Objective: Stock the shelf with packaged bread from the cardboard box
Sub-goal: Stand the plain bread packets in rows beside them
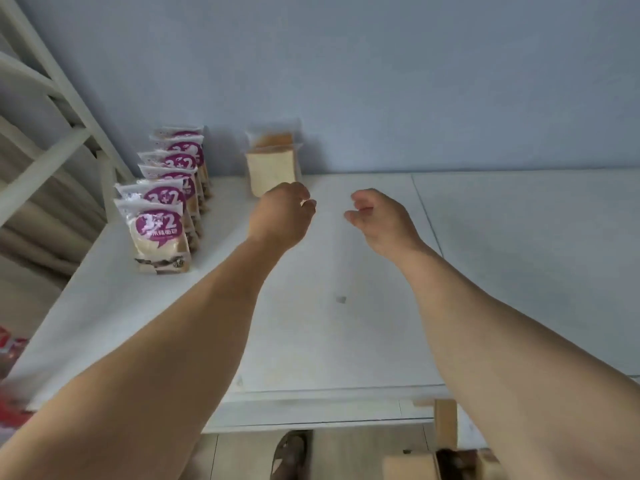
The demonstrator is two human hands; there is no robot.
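Both hands, left (282, 211) and right (379, 216), hover loosely curled and grasp nothing above the white flat shelf (346, 323). A clear-wrapped sliced bread loaf (272, 168) stands upright at the rear wall, just beyond the left hand. Purple-labelled bread packets (162, 230) line the left edge. Brown cardboard box (446, 459) sits below the front edge.

On the shelf (346, 323) ahead of you, a row of labelled bread packs (166, 199) runs front to back along its left side. Right of the row, at the back by the wall (381, 81), one clear bread pack (272, 164) stands upright. Your left hand (282, 213) hovers just before it, your right hand (379, 220) alongside. The cardboard box (446, 455) sits below the shelf's front edge, to your right.
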